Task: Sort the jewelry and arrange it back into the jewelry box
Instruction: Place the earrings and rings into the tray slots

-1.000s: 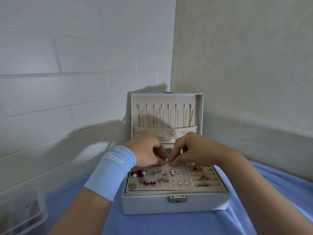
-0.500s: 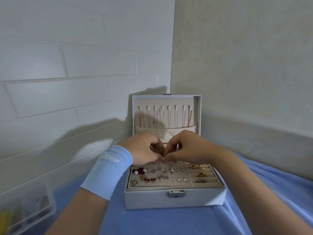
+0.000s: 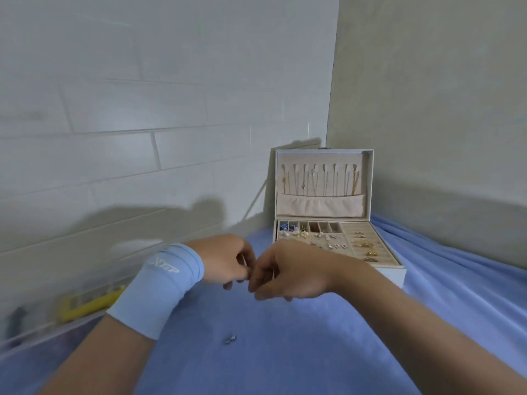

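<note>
The white jewelry box (image 3: 390, 276) stands open at the right on the blue cloth. Chains hang in its lid (image 3: 320, 181), and earrings and rings sit in its beige tray (image 3: 383, 256). My left hand (image 3: 225, 260), with a light blue wrist sleeve, and my right hand (image 3: 288, 270) hover together over the cloth just left of the box. Their fingers are curled and the fingertips meet. Blur hides whether anything small is pinched between them. One small silver jewelry piece (image 3: 230, 339) lies on the cloth below my hands.
A clear plastic bin (image 3: 42, 323) holding a yellow item (image 3: 91, 305) sits at the left against the white tiled wall. Another wall stands close behind the box on the right. The blue cloth (image 3: 285, 352) covers the surface toward me.
Both hands have left the earring tray and moved down and left, off the box, to hover over the cloth. My view has swung left, so the box now appears at the right.
</note>
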Demonstrator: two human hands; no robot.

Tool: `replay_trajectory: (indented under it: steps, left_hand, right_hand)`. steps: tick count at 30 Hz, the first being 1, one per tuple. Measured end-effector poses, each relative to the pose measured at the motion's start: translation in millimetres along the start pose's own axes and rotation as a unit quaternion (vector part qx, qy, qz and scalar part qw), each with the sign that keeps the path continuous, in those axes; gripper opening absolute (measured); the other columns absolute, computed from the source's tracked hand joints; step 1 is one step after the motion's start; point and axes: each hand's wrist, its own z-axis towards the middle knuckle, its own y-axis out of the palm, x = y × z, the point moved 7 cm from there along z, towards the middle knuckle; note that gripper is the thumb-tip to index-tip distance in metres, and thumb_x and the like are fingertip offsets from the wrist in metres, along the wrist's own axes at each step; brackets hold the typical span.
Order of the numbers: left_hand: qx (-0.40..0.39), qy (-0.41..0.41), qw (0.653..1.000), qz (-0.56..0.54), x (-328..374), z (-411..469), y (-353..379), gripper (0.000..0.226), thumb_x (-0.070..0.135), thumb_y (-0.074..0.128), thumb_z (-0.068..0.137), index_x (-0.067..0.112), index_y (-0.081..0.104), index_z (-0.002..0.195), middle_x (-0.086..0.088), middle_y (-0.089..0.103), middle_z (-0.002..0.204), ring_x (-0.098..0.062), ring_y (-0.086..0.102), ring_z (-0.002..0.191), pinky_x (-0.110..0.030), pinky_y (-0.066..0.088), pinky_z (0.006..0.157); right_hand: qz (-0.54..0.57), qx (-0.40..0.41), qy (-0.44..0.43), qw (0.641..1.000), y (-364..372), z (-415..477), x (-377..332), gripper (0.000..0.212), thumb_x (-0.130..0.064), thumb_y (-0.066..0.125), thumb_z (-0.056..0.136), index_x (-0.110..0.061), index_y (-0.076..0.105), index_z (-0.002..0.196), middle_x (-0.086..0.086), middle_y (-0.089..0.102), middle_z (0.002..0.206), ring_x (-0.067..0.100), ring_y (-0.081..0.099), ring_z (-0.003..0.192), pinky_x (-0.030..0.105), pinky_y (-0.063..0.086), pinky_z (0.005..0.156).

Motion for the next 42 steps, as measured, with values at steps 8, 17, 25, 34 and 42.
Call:
replay_trajectory:
  steps: [8,17,25,34,42]
  left_hand:
    - [-0.114,-0.041,0.993,0.005,-37,-37,46,0.009,0.02,0.069,0.084,0.024,0.07,0.093,0.0,0.072,0.078,-0.009,0.067,0.063,-0.017,0.049,0.052]
    - [0.015,0.003,0.995,-0.099,-35,-27,34,0.014,0.023,0.07,0.084,0.022,0.069,0.098,0.005,0.073,0.079,-0.014,0.071,0.07,-0.023,0.052,0.054]
    - [0.0,-0.007,0.997,-0.078,-15,-24,33,0.017,0.029,0.075,0.082,0.022,0.064,0.092,0.003,0.07,0.081,-0.012,0.066,0.062,-0.022,0.05,0.051]
    - [-0.043,-0.012,0.999,0.006,-9,-19,51,0.005,0.023,0.074,0.08,0.024,0.075,0.085,0.0,0.075,0.081,-0.006,0.063,0.06,-0.017,0.048,0.05]
    - [0.125,0.087,0.973,-0.175,34,4,-7,0.004,0.013,0.071,0.086,0.015,0.071,0.089,0.008,0.072,0.074,-0.013,0.071,0.066,-0.024,0.049,0.05]
  right_hand:
    - [-0.07,-0.036,-0.001,0.997,64,10,-21,0.021,-0.031,0.08,0.082,-0.03,0.079,0.103,-0.019,0.065,0.086,-0.005,0.056,0.071,0.006,0.04,0.063]
    - [0.038,0.03,0.014,0.999,38,6,-4,0.011,-0.016,0.071,0.087,-0.019,0.081,0.091,0.01,0.068,0.067,0.015,0.053,0.05,0.019,0.044,0.052]
    - [0.15,0.064,0.046,0.985,2,-12,22,0.011,-0.013,0.068,0.094,-0.009,0.079,0.095,0.001,0.078,0.084,0.014,0.051,0.046,0.024,0.042,0.044]
    - [0.128,0.121,0.063,0.982,-11,-17,31,0.013,-0.008,0.074,0.084,-0.019,0.08,0.086,0.008,0.059,0.049,0.016,0.043,0.04,0.019,0.041,0.047]
    - [0.154,0.182,0.075,0.968,-68,-34,57,0.018,-0.01,0.065,0.096,-0.019,0.08,0.095,0.008,0.058,0.051,0.014,0.043,0.039,0.022,0.04,0.044]
